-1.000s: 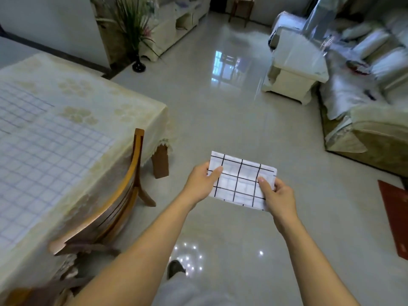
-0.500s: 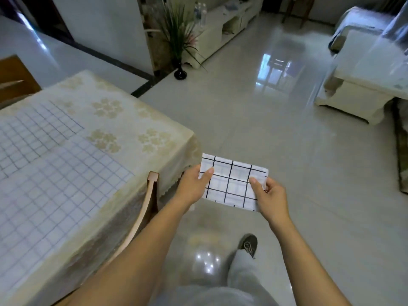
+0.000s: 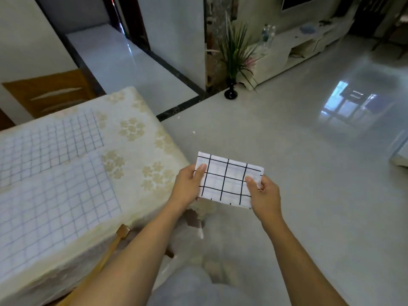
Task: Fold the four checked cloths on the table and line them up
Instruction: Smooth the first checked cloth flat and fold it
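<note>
The folded checked cloth (image 3: pixel 229 180) is now closer to the table (image 3: pixel 136 129) corner, left hand (image 3: pixel 187 188) and right hand (image 3: pixel 265 195) pinching its short edges above open floor (image 3: pixel 309 151).

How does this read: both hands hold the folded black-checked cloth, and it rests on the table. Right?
Not quite. The head view shows the left hand and right hand holding the folded black-checked cloth, but it does not rest on the table; it is in the air over the floor, past the table's corner.
</note>
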`<state>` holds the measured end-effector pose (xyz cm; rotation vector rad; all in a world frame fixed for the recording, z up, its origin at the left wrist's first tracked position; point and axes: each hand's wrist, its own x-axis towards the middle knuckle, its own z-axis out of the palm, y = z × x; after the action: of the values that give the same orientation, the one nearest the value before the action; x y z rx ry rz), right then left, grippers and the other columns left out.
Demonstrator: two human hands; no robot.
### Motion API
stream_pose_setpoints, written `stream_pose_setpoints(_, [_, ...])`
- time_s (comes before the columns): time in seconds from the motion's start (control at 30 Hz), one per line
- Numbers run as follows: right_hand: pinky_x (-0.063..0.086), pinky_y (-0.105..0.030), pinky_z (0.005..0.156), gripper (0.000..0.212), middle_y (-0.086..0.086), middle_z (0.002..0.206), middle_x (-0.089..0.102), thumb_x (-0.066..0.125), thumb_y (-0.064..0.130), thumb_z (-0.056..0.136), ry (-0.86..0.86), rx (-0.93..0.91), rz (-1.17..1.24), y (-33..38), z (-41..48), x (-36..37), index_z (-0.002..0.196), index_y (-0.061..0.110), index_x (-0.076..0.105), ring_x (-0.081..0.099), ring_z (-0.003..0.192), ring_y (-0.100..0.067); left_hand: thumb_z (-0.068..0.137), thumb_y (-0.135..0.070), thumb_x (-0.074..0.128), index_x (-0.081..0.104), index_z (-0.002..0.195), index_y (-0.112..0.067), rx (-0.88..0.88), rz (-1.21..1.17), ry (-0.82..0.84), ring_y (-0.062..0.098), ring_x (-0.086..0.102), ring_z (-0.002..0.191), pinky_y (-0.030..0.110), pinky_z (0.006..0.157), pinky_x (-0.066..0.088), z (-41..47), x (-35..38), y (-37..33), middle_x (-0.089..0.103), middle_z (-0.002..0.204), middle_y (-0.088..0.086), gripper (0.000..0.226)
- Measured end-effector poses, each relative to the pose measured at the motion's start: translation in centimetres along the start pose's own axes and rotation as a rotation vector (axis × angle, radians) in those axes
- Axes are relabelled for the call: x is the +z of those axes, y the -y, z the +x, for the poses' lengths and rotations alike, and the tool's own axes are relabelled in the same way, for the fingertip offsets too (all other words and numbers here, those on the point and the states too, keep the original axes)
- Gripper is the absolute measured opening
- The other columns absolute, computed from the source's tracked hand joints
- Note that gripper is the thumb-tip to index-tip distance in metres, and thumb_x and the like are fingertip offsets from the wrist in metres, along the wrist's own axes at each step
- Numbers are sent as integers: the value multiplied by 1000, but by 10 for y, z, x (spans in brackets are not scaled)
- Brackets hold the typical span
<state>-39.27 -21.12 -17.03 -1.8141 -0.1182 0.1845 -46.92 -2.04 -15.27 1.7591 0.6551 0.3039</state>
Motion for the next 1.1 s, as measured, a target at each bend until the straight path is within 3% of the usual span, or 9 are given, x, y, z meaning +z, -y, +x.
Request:
stream_pose_setpoints(0.17, [53, -26, 68, 16, 9, 78, 74, 66, 24, 96, 117, 3, -50, 1, 74, 14, 81, 19, 69, 69, 74, -7, 103, -40, 51, 69, 77, -18, -19, 20, -89, 17, 69, 68, 36, 63, 53, 66, 15, 7, 73, 70, -3, 39])
stream_pose_setpoints(0.27, [50, -29, 65, 22, 7, 66, 69, 67, 23, 95, 118, -25, -78, 11, 132, 24, 75, 15, 66, 62, 67, -12, 105, -35, 50, 70, 82, -19, 2, -32, -108, 6, 64, 64, 30, 60, 49, 119, 28, -4, 71, 69, -9, 35])
stream_pose_setpoints(0.47, [44, -25, 58, 20, 14, 59, 63, 65, 24, 96, 121, -53, -142, 49, 237, 33, 76, 19, 64, 55, 53, 0, 105, -30, 50, 67, 86, -6, 40, -125, -93, 14, 60, 45, 26, 37, 46, 224, 47, -39, 62, 60, 6, 36])
stream_pose_setpoints(0.6, [54, -32, 63, 16, -1, 73, 73, 65, 24, 97, 168, -104, -118, 66, 297, 76, 85, 14, 69, 68, 66, -19, 105, -34, 49, 68, 87, -6, 50, -97, -189, 13, 57, 43, 25, 36, 42, 283, 26, -45, 60, 59, 7, 38])
stream_pose_setpoints(0.7, [39, -27, 50, 38, 9, 49, 47, 64, 24, 97, 263, -115, -130, 65, 317, 117, 64, 17, 47, 41, 46, -11, 105, -36, 50, 68, 84, -5, 34, -77, -273, 16, 63, 57, 31, 45, 51, 304, -2, -29, 67, 69, 18, 41])
stream_pose_setpoints(0.8, [32, -30, 54, 50, 11, 48, 30, 67, 26, 95, 406, -130, -151, 60, 336, 158, 62, 20, 30, 31, 50, -15, 104, -39, 50, 68, 78, -9, -4, -13, -375, 14, 64, 67, 34, 64, 52, 313, -29, -8, 70, 72, 10, 44])
stream_pose_setpoints(0.9, [36, -23, 52, 44, 14, 43, 43, 66, 21, 95, 537, -115, -155, 63, 355, 198, 61, 23, 38, 40, 42, -2, 103, -42, 51, 68, 74, -16, -122, -31, -495, 12, 65, 63, 34, 61, 51, 321, -49, 7, 70, 66, -2, 42])
stream_pose_setpoints(1.0, [50, -18, 62, 18, 22, 63, 65, 66, 16, 96, 711, -121, -123, 64, 378, 233, 80, 25, 64, 62, 60, 7, 104, -41, 50, 67, 75, -16, -194, -26, -600, 6, 59, 52, 28, 49, 45, 327, -62, 12, 64, 56, -8, 42])
stream_pose_setpoints(1.1, [57, -29, 71, 9, 5, 77, 74, 67, 20, 95, 889, -127, -135, 57, 412, 272, 87, 15, 69, 70, 73, -8, 104, -38, 51, 66, 73, -13, -247, -39, -741, 6, 56, 44, 25, 42, 43, 338, -70, 10, 60, 51, -5, 43])
